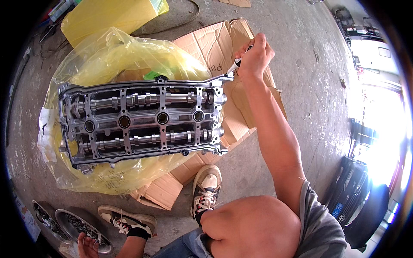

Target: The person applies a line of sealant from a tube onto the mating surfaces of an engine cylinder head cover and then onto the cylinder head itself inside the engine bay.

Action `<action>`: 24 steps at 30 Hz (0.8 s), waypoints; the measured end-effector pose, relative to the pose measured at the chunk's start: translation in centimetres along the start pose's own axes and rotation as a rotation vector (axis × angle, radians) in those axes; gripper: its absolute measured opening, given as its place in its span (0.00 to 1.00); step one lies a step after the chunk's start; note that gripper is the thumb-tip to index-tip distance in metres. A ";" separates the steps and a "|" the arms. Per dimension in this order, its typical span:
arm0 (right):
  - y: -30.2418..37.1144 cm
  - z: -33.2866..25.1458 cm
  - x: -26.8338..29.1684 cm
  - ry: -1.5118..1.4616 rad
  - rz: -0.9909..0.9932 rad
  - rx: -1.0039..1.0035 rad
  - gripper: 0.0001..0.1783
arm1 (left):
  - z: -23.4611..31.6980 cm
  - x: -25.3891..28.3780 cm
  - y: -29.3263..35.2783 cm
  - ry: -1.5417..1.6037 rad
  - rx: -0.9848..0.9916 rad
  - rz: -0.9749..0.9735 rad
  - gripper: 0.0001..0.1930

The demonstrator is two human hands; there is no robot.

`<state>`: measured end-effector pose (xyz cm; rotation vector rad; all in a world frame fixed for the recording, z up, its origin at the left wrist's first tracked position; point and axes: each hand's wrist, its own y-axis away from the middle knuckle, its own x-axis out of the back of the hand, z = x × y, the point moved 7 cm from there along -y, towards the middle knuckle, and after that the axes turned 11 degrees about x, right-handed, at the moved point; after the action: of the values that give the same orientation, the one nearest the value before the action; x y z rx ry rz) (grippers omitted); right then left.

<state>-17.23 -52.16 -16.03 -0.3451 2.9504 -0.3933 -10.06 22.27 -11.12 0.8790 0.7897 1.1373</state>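
The right hand [255, 56] is extended forward on a nearly straight arm, fist closed around the handle of a ratchet wrench [234, 66]. Below and left of the grip, the wrench head meets the upper right corner of the camshaft housing [142, 122], which lies on yellow plastic sheeting [107, 56] over cardboard [215, 43]. The left hand [87, 247] rests low by a metal tray [64, 219]; its grip cannot be determined.
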 end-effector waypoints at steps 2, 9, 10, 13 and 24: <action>0.0 0.0 0.1 0.003 -0.003 0.003 0.24 | 0.0 0.2 0.0 -0.003 -0.001 0.006 0.25; -0.1 0.1 0.5 0.018 -0.002 0.019 0.23 | 0.0 0.0 0.0 0.005 0.013 0.000 0.25; -0.1 0.2 0.5 0.020 0.010 0.022 0.23 | 0.0 -0.2 0.0 0.011 0.015 -0.008 0.25; 0.0 -0.1 0.7 0.032 0.024 0.024 0.23 | 0.0 -0.2 0.0 0.026 0.020 -0.024 0.25; 0.0 -0.1 1.2 0.050 -0.001 0.037 0.23 | -0.2 0.3 -0.2 0.003 0.010 -0.011 0.25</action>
<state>-18.38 -52.38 -16.04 -0.3377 2.9872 -0.4626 -10.06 22.57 -11.43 0.8802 0.8024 1.1258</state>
